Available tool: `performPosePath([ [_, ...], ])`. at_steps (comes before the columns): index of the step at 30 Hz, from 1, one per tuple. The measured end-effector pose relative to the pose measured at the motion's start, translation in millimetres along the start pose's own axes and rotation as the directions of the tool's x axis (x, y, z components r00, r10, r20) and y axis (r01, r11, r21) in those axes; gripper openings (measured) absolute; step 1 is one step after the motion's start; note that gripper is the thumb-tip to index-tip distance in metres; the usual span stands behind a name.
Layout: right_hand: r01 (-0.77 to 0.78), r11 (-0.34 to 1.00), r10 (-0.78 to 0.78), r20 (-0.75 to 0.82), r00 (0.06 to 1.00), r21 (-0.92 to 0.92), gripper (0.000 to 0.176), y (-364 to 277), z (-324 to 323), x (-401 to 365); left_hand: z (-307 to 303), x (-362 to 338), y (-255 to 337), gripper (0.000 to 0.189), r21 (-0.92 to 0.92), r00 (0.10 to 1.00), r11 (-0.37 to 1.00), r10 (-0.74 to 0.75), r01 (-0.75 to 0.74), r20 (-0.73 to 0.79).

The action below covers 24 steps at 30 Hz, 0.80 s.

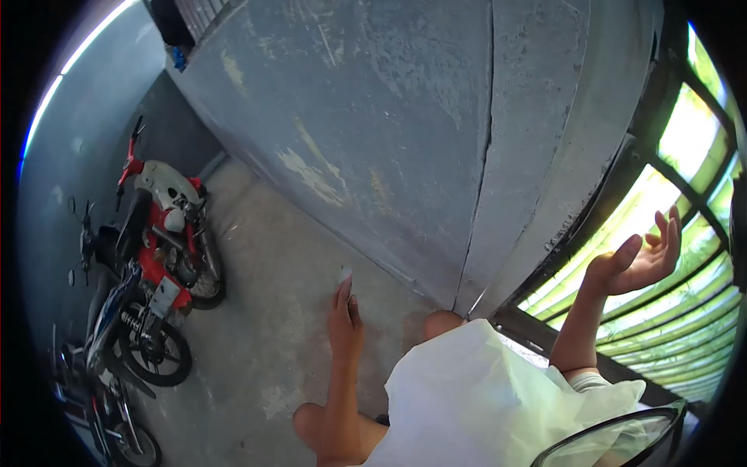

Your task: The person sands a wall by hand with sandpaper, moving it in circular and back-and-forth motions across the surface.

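My left hand (345,321) is held low over the concrete floor, its fingers closed round a small pale, flat object (345,274) that sticks out past the fingertips. What that object is cannot be made out. Raised at the right, my right hand (640,261) has its fingers apart and slightly curled, holding nothing, in front of the barred opening (669,319). White cloth (475,397) covers my lap between the two arms, and my bare knees show beside it.
Several motorbikes, one a red and white one (167,187), stand along the left wall. A worn grey wall (373,140) rises ahead from the concrete floor (257,311). A dark-rimmed transparent item (615,440) lies at the lower right.
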State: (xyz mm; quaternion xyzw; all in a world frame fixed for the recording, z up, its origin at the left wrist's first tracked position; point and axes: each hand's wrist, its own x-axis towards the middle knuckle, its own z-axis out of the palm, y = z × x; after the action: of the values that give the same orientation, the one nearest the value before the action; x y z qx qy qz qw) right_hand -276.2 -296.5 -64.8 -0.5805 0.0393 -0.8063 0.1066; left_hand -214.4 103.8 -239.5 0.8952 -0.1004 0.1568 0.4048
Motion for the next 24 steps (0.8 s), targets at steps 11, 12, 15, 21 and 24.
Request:
performPosePath([
  [11,0.071,0.991,-0.078,0.062,0.995,0.114,0.04,9.7,-7.0,-4.2,47.7,110.8,153.5,0.046,0.014,0.805,0.892,0.414,-0.451,-0.426],
  [12,0.096,0.983,-0.106,0.058,0.993,0.158,0.037,10.7,-7.5,-4.0,50.6,117.3,159.2,0.046,-0.031,0.82,0.9,0.381,-0.435,-0.428],
  [15,0.062,0.978,-0.085,0.11,0.99,0.199,0.04,12.6,-15.1,-9.2,54.3,131.9,155.6,0.046,-0.089,0.842,0.906,0.345,-0.415,-0.416],
  [21,0.029,0.963,-0.089,0.215,0.973,0.266,0.04,13.6,-22.0,-5.9,48.9,144.7,136.9,0.046,-0.161,0.879,0.912,0.297,-0.377,-0.373],
  [24,0.014,0.955,-0.083,0.22,0.972,0.296,0.035,13.1,-22.3,-5.7,48.7,157.0,134.3,0.046,-0.158,0.869,0.903,0.319,-0.4,-0.379],
])
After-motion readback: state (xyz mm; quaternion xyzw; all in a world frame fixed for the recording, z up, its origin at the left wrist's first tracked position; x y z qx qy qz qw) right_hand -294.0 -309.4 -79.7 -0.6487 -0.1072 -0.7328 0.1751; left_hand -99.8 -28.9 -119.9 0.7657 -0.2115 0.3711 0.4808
